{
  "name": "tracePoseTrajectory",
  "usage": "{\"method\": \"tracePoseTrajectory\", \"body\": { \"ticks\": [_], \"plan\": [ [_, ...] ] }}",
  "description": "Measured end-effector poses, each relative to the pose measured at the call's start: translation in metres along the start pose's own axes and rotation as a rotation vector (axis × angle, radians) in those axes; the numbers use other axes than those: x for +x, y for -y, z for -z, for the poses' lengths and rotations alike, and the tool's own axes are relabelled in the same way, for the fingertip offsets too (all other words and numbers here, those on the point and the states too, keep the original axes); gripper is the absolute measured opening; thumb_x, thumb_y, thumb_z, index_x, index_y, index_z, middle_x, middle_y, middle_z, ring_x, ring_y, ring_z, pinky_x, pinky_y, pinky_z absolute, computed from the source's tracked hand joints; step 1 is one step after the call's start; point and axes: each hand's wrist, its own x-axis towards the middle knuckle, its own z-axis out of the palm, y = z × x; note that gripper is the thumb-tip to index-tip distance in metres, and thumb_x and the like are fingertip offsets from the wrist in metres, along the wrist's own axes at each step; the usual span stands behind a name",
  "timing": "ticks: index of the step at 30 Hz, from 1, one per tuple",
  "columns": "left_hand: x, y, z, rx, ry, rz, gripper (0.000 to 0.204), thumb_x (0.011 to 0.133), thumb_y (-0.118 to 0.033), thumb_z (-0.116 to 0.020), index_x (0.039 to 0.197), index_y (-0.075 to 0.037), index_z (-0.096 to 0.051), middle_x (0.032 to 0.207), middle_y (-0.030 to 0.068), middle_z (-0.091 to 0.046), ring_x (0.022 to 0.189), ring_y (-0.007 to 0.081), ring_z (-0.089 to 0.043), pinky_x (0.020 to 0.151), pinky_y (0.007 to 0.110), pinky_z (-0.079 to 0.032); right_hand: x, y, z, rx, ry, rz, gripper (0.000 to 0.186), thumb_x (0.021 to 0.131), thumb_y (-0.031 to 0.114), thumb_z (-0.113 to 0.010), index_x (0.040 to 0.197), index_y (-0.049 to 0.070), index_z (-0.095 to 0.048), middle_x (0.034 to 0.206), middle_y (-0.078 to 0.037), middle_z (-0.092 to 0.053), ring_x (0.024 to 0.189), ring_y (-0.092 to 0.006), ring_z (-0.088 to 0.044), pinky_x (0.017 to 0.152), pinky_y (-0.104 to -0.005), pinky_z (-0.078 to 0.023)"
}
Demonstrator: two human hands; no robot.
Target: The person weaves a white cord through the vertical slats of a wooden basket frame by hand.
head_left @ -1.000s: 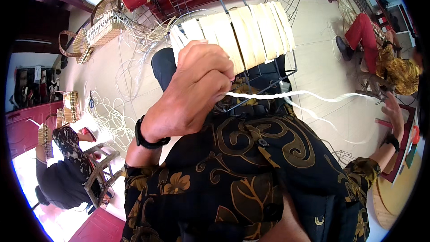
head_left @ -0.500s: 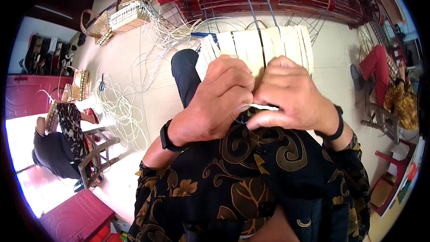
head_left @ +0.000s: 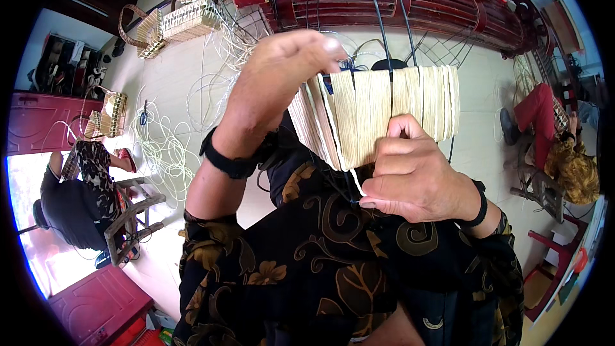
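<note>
In my lap stands a half-woven basket (head_left: pixel 365 99), its pale cord wound in tight bands around dark metal rods. My right hand (head_left: pixel 416 173) is closed at the near side of the basket, thumb and fingers pinching a pale twisted cord (head_left: pixel 356 182) that runs down from the lower edge. Above the basket's left end, my left hand (head_left: pixel 282 77) is raised with fingers bent together. Whatever the left fingertips hold, if anything, is hidden. Two long dark rods (head_left: pixel 378 9) rise from the basket's far side.
Loose pale cord (head_left: pixel 166 150) lies coiled on the floor at left, with scissors (head_left: pixel 143 113) beside it. Finished handled baskets (head_left: pixel 189 18) stand at the far left. A dark red slatted bench (head_left: pixel 359 0) is ahead. One person (head_left: pixel 80 202) sits at left, another (head_left: pixel 564 160) at right.
My hands were together over the near side of the basket with cord between them. The left has moved up and away to the far left; the right has shifted slightly nearer, still pinching.
</note>
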Motion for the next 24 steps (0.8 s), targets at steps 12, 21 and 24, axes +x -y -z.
{"method": "tracePoseTrajectory", "body": {
  "ticks": [12,21,24],
  "plan": [
    [-0.01,0.015,-0.011,-0.082,0.028,0.076,0.022,0.09,-0.017,-0.068,0.075,-0.001,-0.068,0.066,-0.0052,-0.056,0.062,0.0022,-0.046,0.054,0.023,-0.035,0.002,0.001,-0.001,0.032,0.003,-0.013,0.021,0.077,0.019,-0.08,0.068,0.012,-0.062,0.062,0.001,-0.047,0.064,-0.0168,-0.05,0.076,-0.0347,-0.036],
    [-0.014,0.023,-0.011,-0.134,0.039,0.044,0.02,0.092,-0.016,-0.067,0.079,-0.002,-0.067,0.07,-0.0067,-0.056,0.065,0.0018,-0.047,0.058,0.022,-0.036,0.005,0.001,0.006,0.033,0.067,-0.039,0.018,0.076,0.017,-0.08,0.07,0.011,-0.064,0.063,0.0,-0.048,0.063,-0.0181,-0.051,0.073,-0.0341,-0.037],
    [-0.015,0.018,-0.007,-0.045,0.058,0.055,0.014,0.094,-0.014,-0.064,0.091,-0.002,-0.069,0.081,-0.0009,-0.066,0.076,0.0056,-0.058,0.072,0.022,-0.044,0.008,0.001,0.006,0.027,0.049,-0.033,0.017,0.076,0.016,-0.08,0.072,0.011,-0.064,0.064,-0.001,-0.049,0.064,-0.0186,-0.052,0.073,-0.0343,-0.039]
  ]
}}
